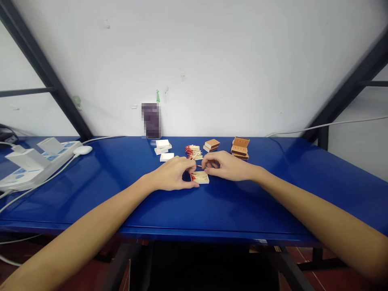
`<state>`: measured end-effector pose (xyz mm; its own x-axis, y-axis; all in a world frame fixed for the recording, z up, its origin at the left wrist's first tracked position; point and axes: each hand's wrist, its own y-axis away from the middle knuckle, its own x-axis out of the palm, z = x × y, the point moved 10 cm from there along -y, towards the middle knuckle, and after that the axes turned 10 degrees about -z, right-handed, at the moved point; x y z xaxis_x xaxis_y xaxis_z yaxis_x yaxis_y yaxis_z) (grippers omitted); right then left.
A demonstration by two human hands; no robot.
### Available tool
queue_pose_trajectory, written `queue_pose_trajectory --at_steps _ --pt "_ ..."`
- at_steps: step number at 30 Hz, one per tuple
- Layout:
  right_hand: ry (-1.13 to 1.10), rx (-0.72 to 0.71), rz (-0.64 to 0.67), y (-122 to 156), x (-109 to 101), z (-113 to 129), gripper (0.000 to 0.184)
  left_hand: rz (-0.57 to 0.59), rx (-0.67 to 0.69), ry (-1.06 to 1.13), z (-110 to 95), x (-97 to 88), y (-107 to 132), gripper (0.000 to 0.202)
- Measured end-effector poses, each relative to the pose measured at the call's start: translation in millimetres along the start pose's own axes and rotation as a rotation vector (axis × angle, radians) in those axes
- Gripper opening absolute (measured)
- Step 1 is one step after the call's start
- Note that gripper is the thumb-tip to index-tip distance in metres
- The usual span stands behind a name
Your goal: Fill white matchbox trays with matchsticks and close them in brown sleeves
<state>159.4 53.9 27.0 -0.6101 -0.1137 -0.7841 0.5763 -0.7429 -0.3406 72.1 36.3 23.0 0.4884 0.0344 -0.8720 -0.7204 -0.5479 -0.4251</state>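
A white matchbox tray [203, 182] filled with red-tipped matches lies on the blue table. My left hand [173, 173] curves around its left end, thumb along the front side and fingers at the back, holding it. My right hand [228, 165] is at the tray's back right corner, fingers curled in a pinch. A thin match [199, 165] seems to stick out leftward from its fingertips, partly hidden. Just behind both hands lies a loose pile of matches [194, 152], red heads mostly to the left.
White trays [167, 157] sit at the back left. Brown matchbox sleeves [212, 144] are stacked behind my right hand, with more brown sleeves [240, 148] farther right. A pixelated dark panel [151, 121] leans on the wall. A power strip [39, 165] with cables occupies the left.
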Motion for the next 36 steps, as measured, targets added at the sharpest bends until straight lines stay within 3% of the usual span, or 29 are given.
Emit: queue_pose_trajectory --at_steps 7,24,36 --pt "-0.062 -0.036 0.074 3.1 7.4 -2.7 0.01 -0.005 0.012 0.012 -0.4 -0.2 -1.1 0.039" --pt "0.049 -0.087 -0.01 1.2 8.4 1.8 0.009 -0.013 0.017 -0.006 -0.5 -1.6 -0.7 0.034" --pt "0.151 -0.223 -0.084 4.6 10.2 17.7 0.009 -0.008 0.022 0.016 -1.5 0.5 -0.1 0.029"
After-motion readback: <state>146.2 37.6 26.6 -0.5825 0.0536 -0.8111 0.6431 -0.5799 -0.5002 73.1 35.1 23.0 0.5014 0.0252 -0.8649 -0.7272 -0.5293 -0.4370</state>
